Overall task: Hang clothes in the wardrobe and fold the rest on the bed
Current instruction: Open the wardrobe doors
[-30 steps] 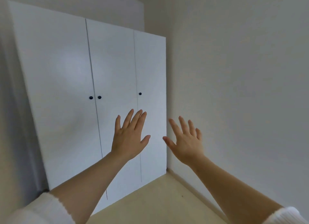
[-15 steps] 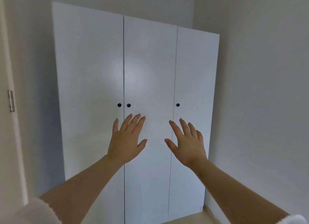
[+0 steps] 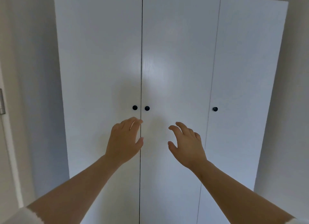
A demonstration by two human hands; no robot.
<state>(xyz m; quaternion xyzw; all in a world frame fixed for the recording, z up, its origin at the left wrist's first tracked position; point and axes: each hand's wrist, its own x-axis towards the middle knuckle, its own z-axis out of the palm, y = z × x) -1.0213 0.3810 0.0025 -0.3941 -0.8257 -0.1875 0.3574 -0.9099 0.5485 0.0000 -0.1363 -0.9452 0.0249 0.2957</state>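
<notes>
A tall white wardrobe (image 3: 175,56) with three closed doors fills the view. Two black knobs sit side by side at the seam of the left and middle doors, the left knob (image 3: 135,107) and the middle knob (image 3: 147,108); a third black knob (image 3: 215,109) is on the right door. My left hand (image 3: 124,141) reaches up just below the left knob, fingers loosely bent, holding nothing. My right hand (image 3: 186,144) is raised below and right of the middle knob, fingers loosely bent, also holding nothing. No clothes or bed are in view.
A pale wall (image 3: 296,89) stands close on the right of the wardrobe. On the left is a white door frame with a metal hinge (image 3: 2,101).
The view has turned to face the wardrobe and come much closer. Both hands have gone from spread flat to loosely bent and now sit just under the paired knobs.
</notes>
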